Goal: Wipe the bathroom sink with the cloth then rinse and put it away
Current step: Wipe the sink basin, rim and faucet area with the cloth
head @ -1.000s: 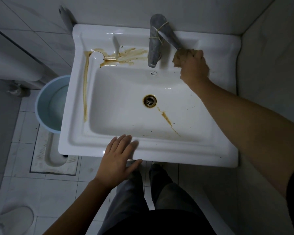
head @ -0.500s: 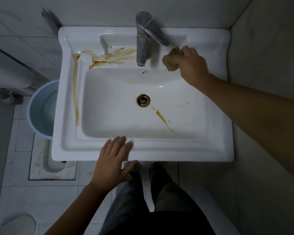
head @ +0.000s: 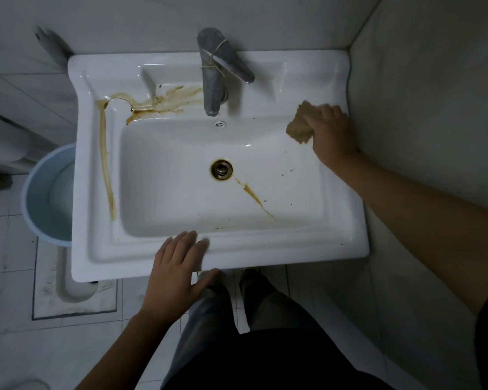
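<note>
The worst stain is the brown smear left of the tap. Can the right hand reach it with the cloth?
Probably yes. The right hand grips the cloth on the right ledge; only the faucet stands between, and the open basin leaves a way to the smear.

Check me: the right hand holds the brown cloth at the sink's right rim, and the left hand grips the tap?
Not the tap: the head view shows the left hand resting flat on the sink's front rim. The right hand does hold the cloth there.
</note>
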Motion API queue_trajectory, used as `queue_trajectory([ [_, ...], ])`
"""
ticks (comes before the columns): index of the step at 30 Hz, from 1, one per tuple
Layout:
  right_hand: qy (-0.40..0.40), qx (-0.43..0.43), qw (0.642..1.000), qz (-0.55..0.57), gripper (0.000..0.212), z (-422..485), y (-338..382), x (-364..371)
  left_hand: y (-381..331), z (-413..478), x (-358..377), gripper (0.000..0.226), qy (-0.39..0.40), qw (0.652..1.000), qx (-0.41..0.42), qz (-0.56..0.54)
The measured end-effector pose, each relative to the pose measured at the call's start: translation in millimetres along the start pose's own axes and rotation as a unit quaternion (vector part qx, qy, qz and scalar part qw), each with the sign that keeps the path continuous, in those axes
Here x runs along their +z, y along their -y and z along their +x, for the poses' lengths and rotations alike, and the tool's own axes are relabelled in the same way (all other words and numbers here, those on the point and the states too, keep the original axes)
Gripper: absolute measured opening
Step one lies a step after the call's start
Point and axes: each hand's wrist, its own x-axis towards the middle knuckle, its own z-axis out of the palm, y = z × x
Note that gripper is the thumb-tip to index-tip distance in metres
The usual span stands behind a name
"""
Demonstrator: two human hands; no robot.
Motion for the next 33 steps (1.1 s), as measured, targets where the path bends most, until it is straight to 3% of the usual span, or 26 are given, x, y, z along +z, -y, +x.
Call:
queue_trajectory([
  [7, -0.054, 0.048, 0.997, 0.036, 0.041, 40, 1, 8, 0, -1, 4, 0.064, 0.004, 1.000, -0.006, -0.001],
  [10, -0.055, 0.019, 0.998, 0.020, 0.044, 4, -3, 13, 0, 1, 0, 0.063, 0.009, 1.000, -0.006, 0.001],
  [15, -0.020, 0.048, 0.998, 0.019, 0.044, -52, 23, 2, 0, 3, -6, 0.065, 0.014, 1.000, -0.002, -0.002],
  [19, -0.004, 0.038, 0.999, -0.021, 0.030, -32, 13, -5, -1, 2, -5, 0.065, 0.006, 1.000, -0.002, -0.006],
  [25, -0.029, 0.025, 0.999, -0.035, 0.031, 30, 2, -9, -1, 2, -2, 0.064, -0.007, 1.000, 0.002, 0.001],
  [30, -0.040, 0.016, 0.999, 0.005, 0.023, -3, 2, -1, 1, 2, -2, 0.064, 0.003, 1.000, 0.002, 0.006],
  [33, -0.017, 0.014, 1.000, 0.006, 0.030, -31, 7, -6, 1, 3, -5, 0.064, 0.003, 1.000, 0.007, 0.007],
])
